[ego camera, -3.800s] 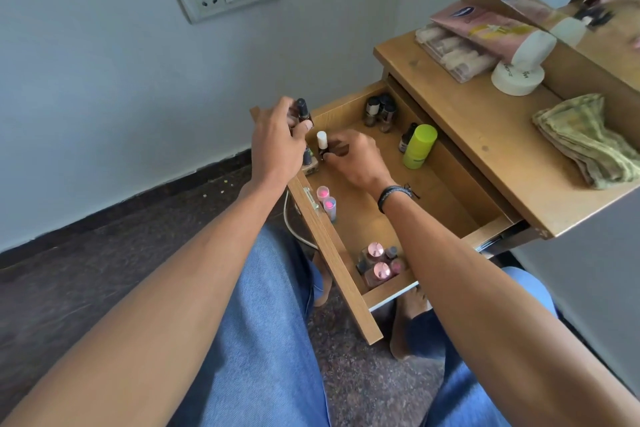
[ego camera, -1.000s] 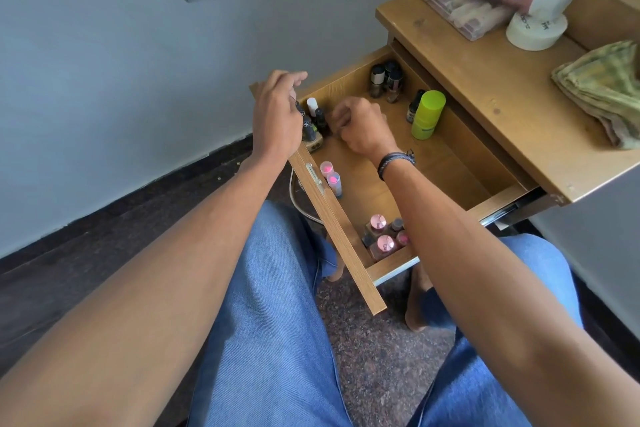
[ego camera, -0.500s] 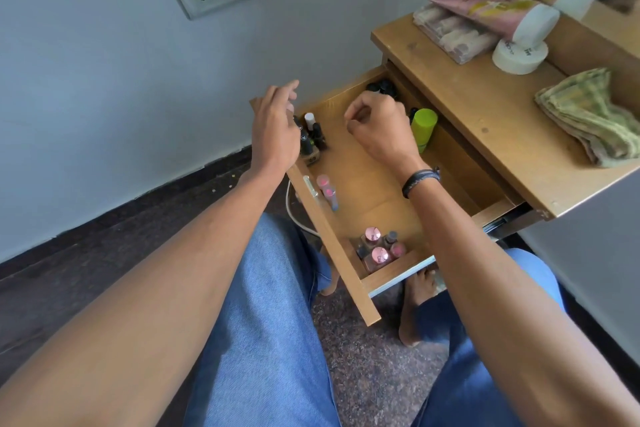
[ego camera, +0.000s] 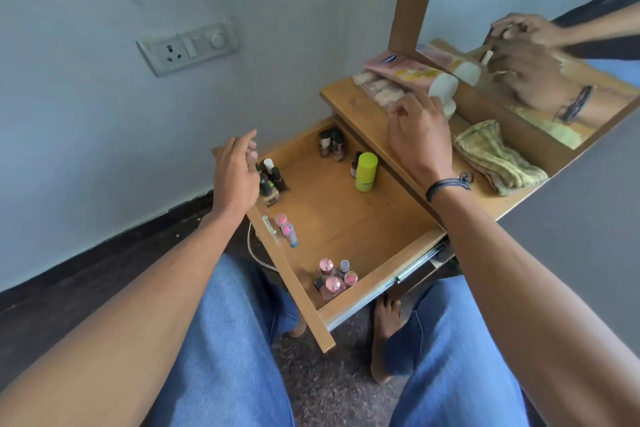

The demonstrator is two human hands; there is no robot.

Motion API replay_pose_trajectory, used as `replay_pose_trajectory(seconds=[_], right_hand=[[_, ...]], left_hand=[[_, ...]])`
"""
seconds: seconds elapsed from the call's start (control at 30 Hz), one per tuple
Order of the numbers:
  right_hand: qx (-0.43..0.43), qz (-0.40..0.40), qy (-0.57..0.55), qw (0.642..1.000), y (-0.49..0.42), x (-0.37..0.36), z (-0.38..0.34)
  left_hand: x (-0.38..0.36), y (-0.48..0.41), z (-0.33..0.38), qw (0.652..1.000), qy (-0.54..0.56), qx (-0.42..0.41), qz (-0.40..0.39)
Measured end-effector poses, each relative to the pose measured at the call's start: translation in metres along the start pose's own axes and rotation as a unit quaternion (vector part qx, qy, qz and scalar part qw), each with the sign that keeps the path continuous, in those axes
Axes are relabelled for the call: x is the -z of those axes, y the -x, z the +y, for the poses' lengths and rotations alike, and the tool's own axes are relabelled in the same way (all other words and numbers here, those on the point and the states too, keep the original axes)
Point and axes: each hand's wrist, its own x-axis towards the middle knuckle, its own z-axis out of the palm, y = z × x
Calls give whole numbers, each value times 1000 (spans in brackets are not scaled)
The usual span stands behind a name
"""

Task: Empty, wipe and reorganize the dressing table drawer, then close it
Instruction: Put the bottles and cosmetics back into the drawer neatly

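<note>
The wooden drawer (ego camera: 367, 289) is pulled out over my lap. Inside, small groups stand apart: dark nail polish bottles (ego camera: 272, 180) at the front left corner, more dark bottles (ego camera: 330, 142) at the back corner, a lime-green container (ego camera: 366, 172), two pink-capped tubes (ego camera: 287, 230) along the front wall, and pink-capped bottles (ego camera: 334, 277) at the near right corner. My left hand (ego camera: 235, 177) hovers over the front left corner, fingers relaxed and empty. My right hand (ego camera: 419, 135) is raised over the tabletop edge, fingers loosely curled, holding nothing.
On the dressing table top (ego camera: 349, 99) lie a folded green checked cloth (ego camera: 498, 156), a pink tube with a white cap (ego camera: 408, 71) and a clear packet (ego camera: 375, 88). A mirror (ego camera: 540, 55) stands behind. A wall socket (ego camera: 190, 45) is at the left. My knees sit under the drawer.
My right hand has lifted out of the drawer and moved up and right over the tabletop. My left hand stays at the drawer's front left corner, off the bottles.
</note>
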Motion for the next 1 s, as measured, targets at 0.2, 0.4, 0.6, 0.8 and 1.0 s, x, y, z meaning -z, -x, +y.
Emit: replay_pose_trajectory(seconds=[0.2,0.4,0.6,0.8,1.0], right_hand=[[-114,127,-22,985,-4,3,3],[-191,170,-28,966,-8,8,14],[-185,103,-30,977,-13,3,16],[-176,94,-32,979,-15,6,16],[-175,119,-25,977,-13,6,18]], left_hand=[[1,-7,15,999,-33,10,-20],[-16,-29,90,998,39,16,-49],[-40,-58,162,987,99,-38,-121],[-68,-59,203,966,130,-39,-219],[-68,-47,197,966,149,-2,-210]])
